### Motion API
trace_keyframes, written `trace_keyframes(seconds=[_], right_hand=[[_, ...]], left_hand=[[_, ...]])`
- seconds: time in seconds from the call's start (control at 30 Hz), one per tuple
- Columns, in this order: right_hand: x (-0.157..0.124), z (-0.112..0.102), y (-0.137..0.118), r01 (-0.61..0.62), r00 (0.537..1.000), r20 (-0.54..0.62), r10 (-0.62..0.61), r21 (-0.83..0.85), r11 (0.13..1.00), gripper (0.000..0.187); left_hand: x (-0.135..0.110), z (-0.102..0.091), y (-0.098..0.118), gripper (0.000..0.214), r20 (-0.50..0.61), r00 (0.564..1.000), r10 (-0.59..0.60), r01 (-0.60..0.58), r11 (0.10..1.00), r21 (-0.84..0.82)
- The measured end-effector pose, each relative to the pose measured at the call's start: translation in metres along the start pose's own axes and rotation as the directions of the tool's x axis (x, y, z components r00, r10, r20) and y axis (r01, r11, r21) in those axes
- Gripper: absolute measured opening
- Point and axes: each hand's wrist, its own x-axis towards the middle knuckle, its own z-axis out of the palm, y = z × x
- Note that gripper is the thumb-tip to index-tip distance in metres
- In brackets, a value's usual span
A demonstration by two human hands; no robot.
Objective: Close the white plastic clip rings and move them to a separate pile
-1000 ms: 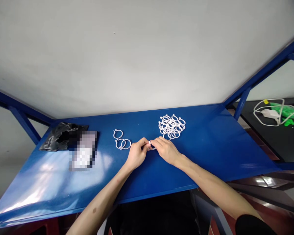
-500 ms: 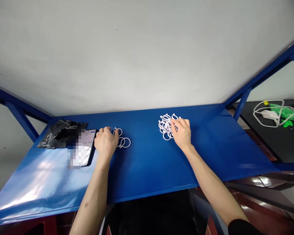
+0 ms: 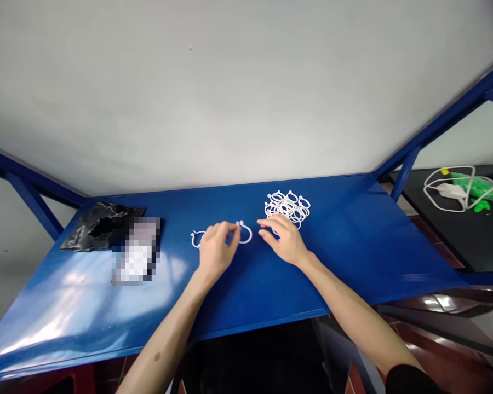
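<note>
My left hand (image 3: 218, 249) is over the middle of the table, thumb and forefinger pinched on a white ring (image 3: 250, 234) with a small knob at its top. Partly hidden behind that hand lies another white ring (image 3: 194, 239) on the blue surface. My right hand (image 3: 284, 238) hovers just right of the held ring, thumb and fingers apart, with nothing visible between them. Beyond its knuckles is a loose pile of white rings (image 3: 287, 206), several of them overlapping; the hand covers the pile's near edge.
On the left of the blue table (image 3: 246, 295) lie a crumpled black plastic bag (image 3: 88, 232) and a blurred-out phone (image 3: 137, 251). A pale wall (image 3: 230, 98) rises behind. At far right, a dark surface holds a white cable (image 3: 429, 191) and green plastic (image 3: 476, 186).
My left hand has moved right, from beside the phone to the middle, and now pinches a ring. My right hand has drawn back from the pile, leftward and nearer, its fingers parted.
</note>
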Motion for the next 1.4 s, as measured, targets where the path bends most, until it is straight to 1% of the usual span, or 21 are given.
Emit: trace_keyframes(seconds=[0.03, 0.07, 0.13, 0.23, 0.33, 0.43, 0.5, 0.6, 0.67, 0.73, 0.87, 0.97, 1.07, 1.13, 1.2, 1.23, 1.27, 1.3, 1.33, 1.4], right_hand=[[-0.002, 0.005, -0.003, 0.007, 0.999, 0.035, -0.008, 0.045, 0.999, 0.023], [-0.004, 0.010, -0.004, 0.004, 0.999, 0.053, -0.007, 0.073, 0.997, 0.022], [-0.008, 0.016, -0.005, -0.030, 0.998, 0.054, 0.025, 0.086, 0.996, 0.019], [-0.009, 0.019, -0.003, -0.087, 0.995, 0.048, 0.083, 0.091, 0.992, 0.018], [-0.010, 0.018, 0.000, -0.091, 0.995, 0.044, 0.087, 0.105, 0.990, 0.019], [-0.011, 0.019, 0.001, -0.093, 0.993, 0.088, 0.083, 0.114, 0.989, 0.024], [-0.011, 0.020, 0.000, -0.097, 0.989, 0.122, 0.083, 0.122, 0.988, 0.026], [-0.011, 0.020, -0.002, -0.133, 0.986, 0.119, 0.118, 0.131, 0.982, 0.024], [-0.011, 0.021, -0.003, -0.156, 0.984, 0.114, 0.141, 0.135, 0.979, 0.018], [-0.011, 0.021, -0.003, -0.136, 0.986, 0.115, 0.122, 0.124, 0.983, 0.012], [-0.014, 0.022, 0.000, 0.012, 0.994, 0.105, -0.017, 0.044, 0.999, 0.014], [-0.017, 0.023, 0.000, 0.124, 0.982, 0.147, -0.121, -0.014, 0.992, 0.017], [-0.016, 0.023, -0.002, 0.175, 0.970, 0.184, -0.161, -0.061, 0.983, 0.018], [-0.012, 0.021, -0.004, 0.182, 0.972, 0.165, -0.167, -0.080, 0.980, 0.019], [-0.006, 0.015, -0.004, 0.155, 0.985, 0.088, -0.147, -0.095, 0.983, 0.018], [-0.002, 0.010, -0.002, 0.121, 0.993, 0.030, -0.118, -0.107, 0.987, 0.018], [0.001, 0.003, 0.002, 0.072, 0.996, -0.043, -0.077, -0.123, 0.990, 0.018], [0.004, -0.004, 0.008, 0.005, 0.993, -0.120, -0.022, -0.143, 0.990, 0.018], [0.007, -0.012, 0.015, -0.072, 0.980, -0.195, 0.037, -0.173, 0.982, 0.019], [0.010, -0.029, 0.034, -0.249, 0.925, -0.344, 0.160, -0.232, 0.940, 0.022]], left_hand=[[-0.004, 0.006, 0.005, 0.023, 0.042, 0.999, 0.032, -0.031, 0.999, -0.041], [-0.008, 0.011, 0.009, 0.023, 0.074, 0.996, 0.041, -0.035, 0.996, -0.078], [-0.012, 0.018, 0.013, 0.020, 0.127, 0.992, 0.018, 0.004, 0.986, -0.169], [-0.013, 0.020, 0.014, 0.015, 0.198, 0.978, -0.063, 0.129, 0.931, -0.342], [-0.009, 0.018, 0.013, 0.018, 0.280, 0.951, -0.133, 0.254, 0.851, -0.459], [-0.007, 0.017, 0.011, 0.023, 0.347, 0.921, -0.176, 0.344, 0.786, -0.513], [-0.006, 0.018, 0.009, 0.026, 0.367, 0.907, -0.204, 0.389, 0.740, -0.549], [-0.005, 0.020, 0.005, 0.032, 0.400, 0.882, -0.250, 0.455, 0.672, -0.584], [-0.005, 0.021, 0.003, 0.033, 0.426, 0.871, -0.244, 0.472, 0.656, -0.589], [-0.005, 0.020, 0.003, 0.031, 0.437, 0.873, -0.215, 0.456, 0.677, -0.578], [-0.009, 0.019, 0.003, 0.024, 0.396, 0.898, -0.193, 0.393, 0.758, -0.521], [-0.013, 0.020, 0.004, 0.018, 0.343, 0.924, -0.170, 0.322, 0.829, -0.458], [-0.013, 0.021, 0.004, 0.018, 0.324, 0.939, -0.116, 0.251, 0.877, -0.411], [-0.008, 0.019, 0.005, 0.019, 0.322, 0.945, -0.049, 0.179, 0.905, -0.386], [-0.001, 0.012, 0.003, 0.021, 0.285, 0.958, 0.040, 0.052, 0.950, -0.307], [0.002, 0.007, 0.000, 0.022, 0.259, 0.962, 0.084, -0.022, 0.972, -0.233], [0.006, 0.001, -0.003, 0.024, 0.220, 0.970, 0.105, -0.080, 0.990, -0.120], [0.009, -0.006, -0.008, 0.027, 0.188, 0.977, 0.097, -0.103, 0.994, 0.022], [0.012, -0.013, -0.014, 0.030, 0.181, 0.981, 0.068, -0.099, 0.981, 0.164], [0.014, -0.024, -0.028, 0.039, 0.195, 0.980, -0.036, -0.045, 0.917, 0.396]])
